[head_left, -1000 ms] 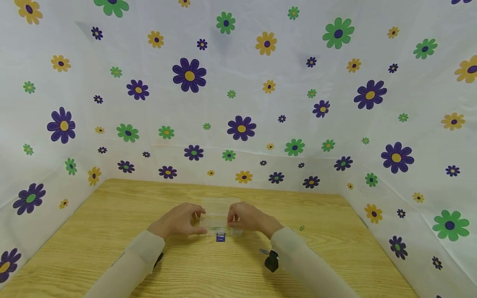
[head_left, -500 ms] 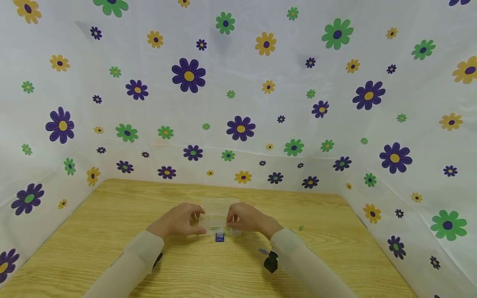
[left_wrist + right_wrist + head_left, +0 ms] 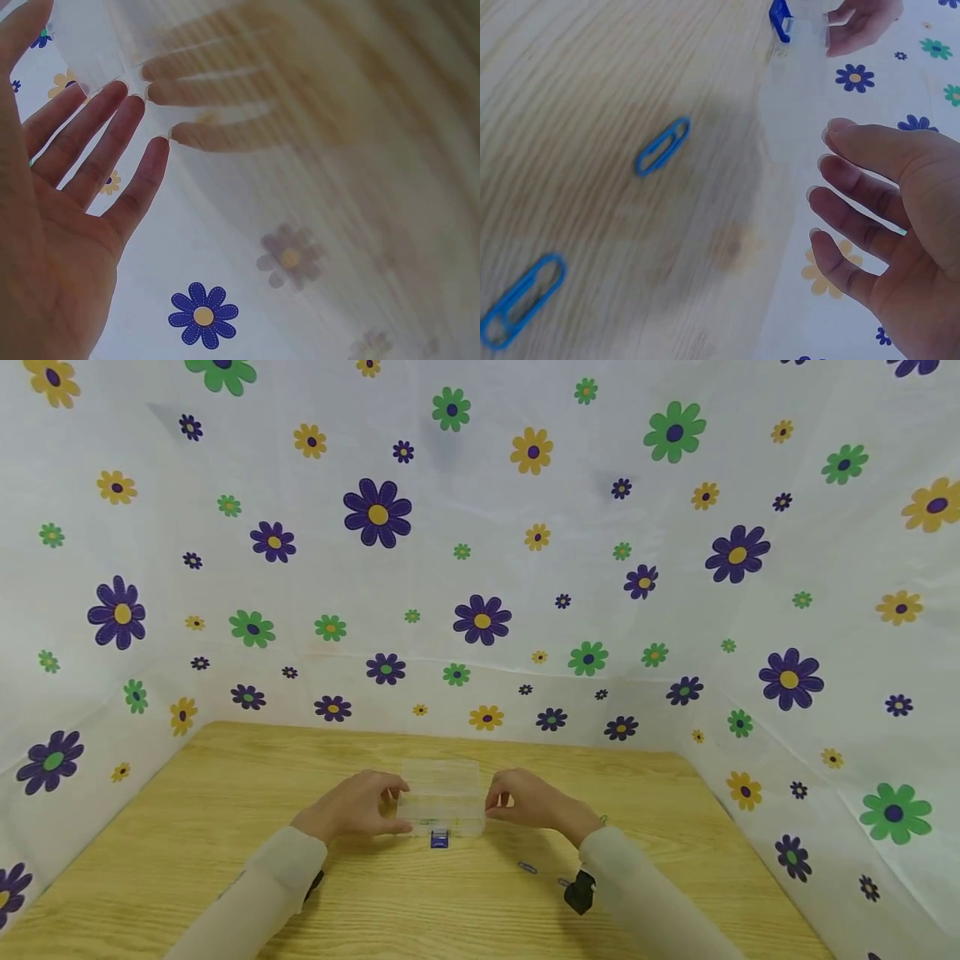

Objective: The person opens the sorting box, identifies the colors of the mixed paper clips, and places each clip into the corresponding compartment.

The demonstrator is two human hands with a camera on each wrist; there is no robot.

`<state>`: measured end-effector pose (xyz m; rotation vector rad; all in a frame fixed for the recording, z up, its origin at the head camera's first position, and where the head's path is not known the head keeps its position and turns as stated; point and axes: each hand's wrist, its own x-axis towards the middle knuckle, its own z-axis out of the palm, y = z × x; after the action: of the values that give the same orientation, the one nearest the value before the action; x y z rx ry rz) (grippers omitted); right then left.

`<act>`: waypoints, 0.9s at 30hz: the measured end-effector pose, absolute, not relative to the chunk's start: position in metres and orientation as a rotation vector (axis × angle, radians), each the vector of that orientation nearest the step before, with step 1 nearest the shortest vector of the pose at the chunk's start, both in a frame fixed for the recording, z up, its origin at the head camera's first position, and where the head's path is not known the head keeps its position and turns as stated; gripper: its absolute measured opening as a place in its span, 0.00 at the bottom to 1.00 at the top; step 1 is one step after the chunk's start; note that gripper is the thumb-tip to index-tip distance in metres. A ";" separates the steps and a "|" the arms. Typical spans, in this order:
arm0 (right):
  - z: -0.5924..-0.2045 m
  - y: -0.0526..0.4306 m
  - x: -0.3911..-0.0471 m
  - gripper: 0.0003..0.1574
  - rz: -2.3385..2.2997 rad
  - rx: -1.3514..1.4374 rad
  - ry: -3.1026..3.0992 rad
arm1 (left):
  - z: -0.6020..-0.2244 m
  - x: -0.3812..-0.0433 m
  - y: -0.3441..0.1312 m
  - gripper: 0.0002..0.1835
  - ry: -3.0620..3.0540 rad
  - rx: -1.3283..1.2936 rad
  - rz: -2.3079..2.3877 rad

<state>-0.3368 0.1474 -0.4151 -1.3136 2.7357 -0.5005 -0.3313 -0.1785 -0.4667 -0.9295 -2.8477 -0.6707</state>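
A clear plastic box (image 3: 441, 774) with its lid swung back sits in front of me, a blue latch (image 3: 439, 839) at its front. Small green and yellow bits show inside, near the front wall. My left hand (image 3: 356, 806) is at the box's left side, fingertips and thumb right at its edge; the left wrist view shows those fingers nearly straight. Just off the right side is my right hand (image 3: 528, 802), fingers loosely bent. Nothing shows between them in the right wrist view. Closest to it on the table lies a blue paper clip (image 3: 663, 146).
A second blue paper clip (image 3: 523, 301) lies nearer my right wrist. Part of a green clip (image 3: 603, 820) peeks out behind the right sleeve. Wood-grain table (image 3: 247, 777) surrounds the box, with a flower-print sheet (image 3: 315, 577) rising behind and at both sides.
My right hand has drawn back from over the box to its right, uncovering the right half. The left hand stays in place at the box's left edge.
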 end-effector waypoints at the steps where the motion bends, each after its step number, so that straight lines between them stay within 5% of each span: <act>1: -0.415 0.151 -0.336 0.05 -0.498 -1.319 2.733 | -0.467 -0.331 -0.178 0.36 -2.851 -0.922 -0.680; 27: -0.432 0.202 -0.300 0.03 -0.447 -1.244 2.689 | -0.468 -0.333 -0.180 0.36 -2.823 -0.958 -0.639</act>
<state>-0.3002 0.2020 -0.4320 -1.2442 2.6886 -0.4466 -0.3328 -0.1804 -0.4676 -0.9583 -2.8232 -0.6386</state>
